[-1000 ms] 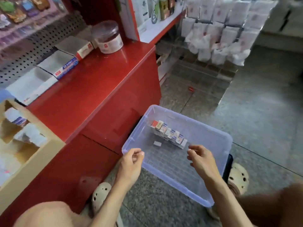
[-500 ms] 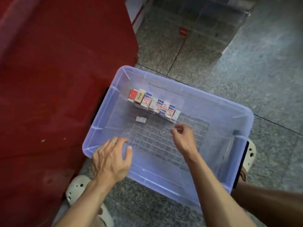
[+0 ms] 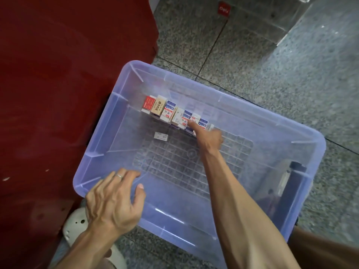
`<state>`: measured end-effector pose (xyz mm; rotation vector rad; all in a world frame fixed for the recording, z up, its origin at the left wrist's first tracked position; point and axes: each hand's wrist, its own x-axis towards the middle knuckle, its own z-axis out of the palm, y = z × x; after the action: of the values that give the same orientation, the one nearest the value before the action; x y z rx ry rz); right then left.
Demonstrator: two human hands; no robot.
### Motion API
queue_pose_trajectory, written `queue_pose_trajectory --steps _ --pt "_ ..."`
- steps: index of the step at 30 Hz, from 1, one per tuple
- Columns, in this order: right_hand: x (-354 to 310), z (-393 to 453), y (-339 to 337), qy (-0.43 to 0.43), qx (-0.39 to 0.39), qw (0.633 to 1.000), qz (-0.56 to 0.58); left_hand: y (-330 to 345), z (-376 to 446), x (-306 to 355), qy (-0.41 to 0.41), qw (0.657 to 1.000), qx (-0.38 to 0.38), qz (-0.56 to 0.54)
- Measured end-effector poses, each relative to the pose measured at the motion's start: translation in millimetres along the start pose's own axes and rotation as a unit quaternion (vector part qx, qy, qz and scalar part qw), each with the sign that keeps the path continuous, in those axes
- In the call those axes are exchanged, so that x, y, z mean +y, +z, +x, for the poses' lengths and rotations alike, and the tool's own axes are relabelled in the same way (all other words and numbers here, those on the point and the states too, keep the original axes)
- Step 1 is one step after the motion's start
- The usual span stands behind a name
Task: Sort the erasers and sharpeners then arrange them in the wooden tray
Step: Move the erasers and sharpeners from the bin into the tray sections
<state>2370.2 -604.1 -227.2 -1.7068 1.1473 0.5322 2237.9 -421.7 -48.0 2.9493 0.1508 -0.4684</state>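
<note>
Now reaching deep into the clear plastic bin (image 3: 291,136), right hand (image 3: 210,137) extended with one fingertip (image 3: 191,124) touching the row of erasers (image 3: 174,114), near that row's right end; other fingers of that hand blurred and partly hidden behind the knuckles, so whether curled round a box or merely bent cannot be told. Closer in, left hand (image 3: 114,199) resting on the bin's near left rim, fingers spread and relaxed over the edge, thumb apart and pointing into the bin, a ring (image 3: 118,176) on one finger, nothing gripped. Erasers standing in small printed boxes, packed side by side in a slanted line against the far wall of the bin, a red-labelled one at the left end, a beige one next, blue-and-white ones after. Just in front of the row, lying flat and alone on the gridded bin floor, a small white piece (image 3: 160,136), too small to identify. Outside the bin: red counter front (image 3: 58,94) touching its left side, speckled stone floor (image 3: 272,74) beyond, a pale perforated shoe (image 3: 74,226) under the left wrist.
</note>
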Motion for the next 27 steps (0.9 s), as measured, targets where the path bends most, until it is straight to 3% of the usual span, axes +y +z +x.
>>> queue_pose_trajectory --steps 6,27 --pt "-19.8 -19.5 -4.5 -0.014 -0.048 0.994 0.102 -0.3 0.3 2.2 -0.005 1.000 0.006 -0.002" --pt "-24.2 -12.4 0.5 0.011 -0.109 0.982 0.156 -1.4 0.7 2.1 -0.006 1.000 0.018 -0.013"
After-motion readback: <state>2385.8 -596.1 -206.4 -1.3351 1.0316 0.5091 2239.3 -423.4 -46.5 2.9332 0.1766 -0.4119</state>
